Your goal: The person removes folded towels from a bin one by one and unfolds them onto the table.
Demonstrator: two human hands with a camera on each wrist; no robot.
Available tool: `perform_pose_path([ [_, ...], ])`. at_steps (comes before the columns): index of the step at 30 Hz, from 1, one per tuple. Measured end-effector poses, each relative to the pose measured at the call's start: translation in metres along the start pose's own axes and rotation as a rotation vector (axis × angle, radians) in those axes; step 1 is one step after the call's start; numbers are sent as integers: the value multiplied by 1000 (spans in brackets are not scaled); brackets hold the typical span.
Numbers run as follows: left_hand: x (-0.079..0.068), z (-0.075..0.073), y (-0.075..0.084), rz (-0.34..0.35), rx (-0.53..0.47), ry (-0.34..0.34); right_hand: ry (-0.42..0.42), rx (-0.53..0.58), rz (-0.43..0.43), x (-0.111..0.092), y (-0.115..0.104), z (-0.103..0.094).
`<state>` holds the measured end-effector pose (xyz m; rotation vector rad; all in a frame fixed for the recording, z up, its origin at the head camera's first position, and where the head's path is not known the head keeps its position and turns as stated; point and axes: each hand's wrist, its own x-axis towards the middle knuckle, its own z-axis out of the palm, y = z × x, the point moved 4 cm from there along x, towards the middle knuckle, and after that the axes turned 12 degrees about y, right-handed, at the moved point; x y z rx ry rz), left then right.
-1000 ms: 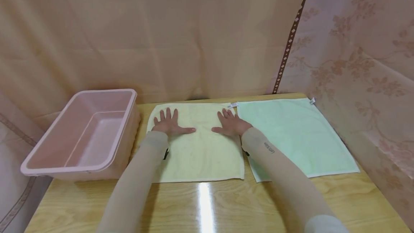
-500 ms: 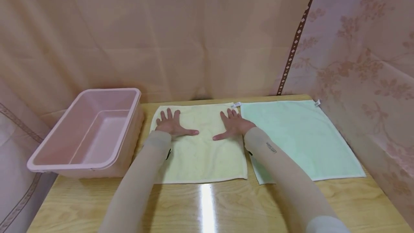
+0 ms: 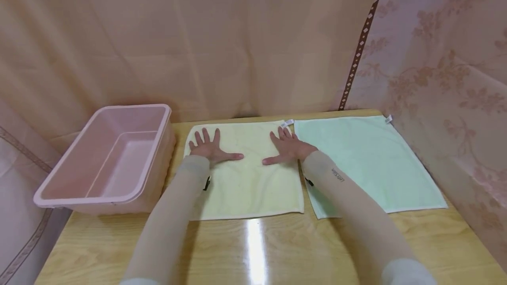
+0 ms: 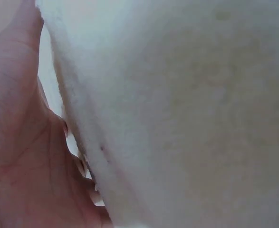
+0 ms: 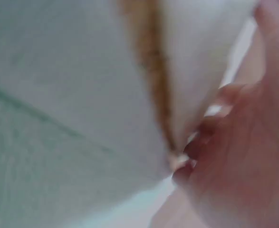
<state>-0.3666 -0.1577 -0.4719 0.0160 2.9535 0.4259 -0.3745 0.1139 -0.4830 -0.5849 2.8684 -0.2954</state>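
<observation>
A pale yellow towel (image 3: 249, 188) lies spread on the wooden table, with a small white tag at its far right corner. On its left half rests my left hand (image 3: 211, 149), fingers spread and thumb stretched toward the middle. My right hand (image 3: 291, 147) lies on the right half near that tag, fingers apart and thumb pointing inward. The left wrist view shows the palm of my left hand (image 4: 30, 128) beside the towel (image 4: 177, 118). In the right wrist view, my right hand (image 5: 239, 156) is at the yellow towel's edge, with the mint green towel (image 5: 44, 156) across a narrow strip of wood.
The mint green towel (image 3: 368, 166) lies flat to the right, partly under my right forearm in the head view. A pink plastic basin (image 3: 156, 157) stands at the table's left. Curtains (image 3: 222, 47) hang behind and at the sides of the wooden table (image 3: 309, 250).
Both hands stay spread on the yellow towel with only slight shifts. The head view has moved a little, so the whole scene sits slightly differently in frame.
</observation>
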Motion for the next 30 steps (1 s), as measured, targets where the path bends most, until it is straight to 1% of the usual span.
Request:
perform_pose_path([
  [2, 1, 1, -2, 5, -7, -4, 1, -23, -36, -7, -4, -2],
  [5, 0, 7, -1, 23, -11, -41, -12, -5, -132, -27, -16, -2],
  [6, -4, 8, 2, 38, -7, -53, -19, 8, -172, -35, -21, 0],
  [8, -17, 11, 8, 66, -5, -100, -51, 37, -237, -50, -29, 4],
  [11, -43, 14, 16, 102, 27, -166, -91, 27, -299, -68, -32, 10],
  [12, -51, 13, 16, 110, 27, -180, -98, 14, -311, -73, -32, 10],
  [14, -62, 14, 13, 121, 37, -198, -106, -8, -325, -78, -29, 11],
  [19, -73, 13, 1, 184, 30, -179, -102, -109, -334, -85, -17, 14],
  [21, -78, 14, -3, 204, 34, -192, -101, -138, -341, -88, -13, 16],
  [24, -86, 13, -7, 237, 49, -219, -94, -126, -347, -94, -9, 14],
  [25, -88, 12, -7, 252, 52, -210, -74, -118, -348, -96, -7, 12],
  [26, -90, 10, -7, 272, 50, -183, -45, -115, -343, -98, -5, 9],
  [27, -92, 8, -7, 303, 58, -139, -10, -114, -332, -99, -2, 7],
  [28, -92, 5, -7, 344, 63, -79, 38, -112, -320, -101, 2, 3],
  [30, -93, -2, -6, 416, 83, 64, 145, -118, -278, -103, 12, -7],
])
